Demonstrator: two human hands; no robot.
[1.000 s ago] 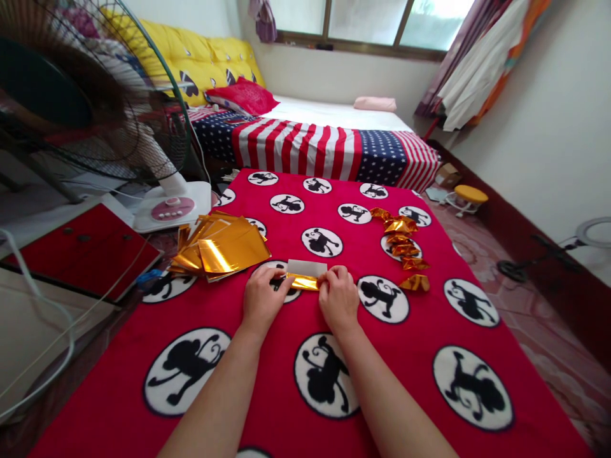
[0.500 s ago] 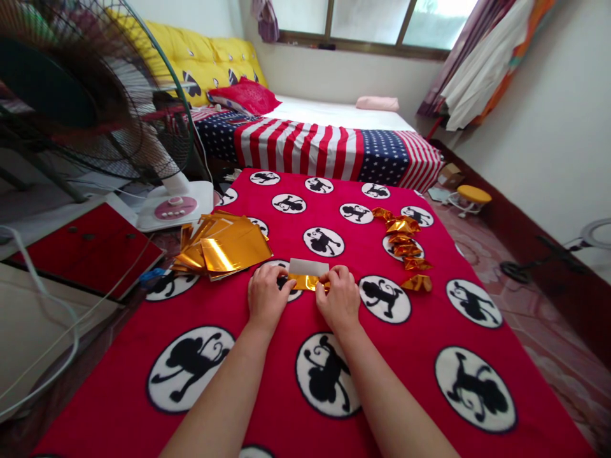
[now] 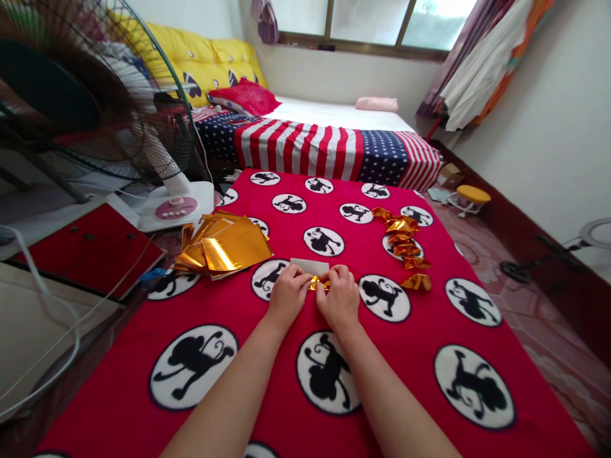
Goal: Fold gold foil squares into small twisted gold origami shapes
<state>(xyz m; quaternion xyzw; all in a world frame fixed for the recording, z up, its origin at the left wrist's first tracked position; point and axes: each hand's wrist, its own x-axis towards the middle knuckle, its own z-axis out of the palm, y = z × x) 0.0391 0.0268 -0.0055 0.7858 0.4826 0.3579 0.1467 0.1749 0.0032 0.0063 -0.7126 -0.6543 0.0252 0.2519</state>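
Observation:
A gold foil sheet (image 3: 314, 284) with a pale upper strip lies partly folded on the red monkey-patterned cloth (image 3: 410, 381). My left hand (image 3: 287, 296) pinches the foil near its middle, covering its left part. Close beside it, my right hand (image 3: 338, 298) grips the foil's right part between thumb and fingers. The fingertips of both hands are a small gap apart, with shiny gold showing between them. To the left lies a fanned stack of gold sheets (image 3: 236, 247). Several folded gold pieces (image 3: 405, 245) form a curved row on the right.
A fan (image 3: 174, 203) with a white base stands at the left, beside a red-topped cabinet (image 3: 95, 245). Beyond the cloth is a bed (image 3: 310, 147) with a striped and starred cover. A yellow stool (image 3: 473, 193) is on the floor at the right.
My left hand has moved right along the foil, closer to my right hand. Less gold shows between the hands. My right hand has stayed almost where it was.

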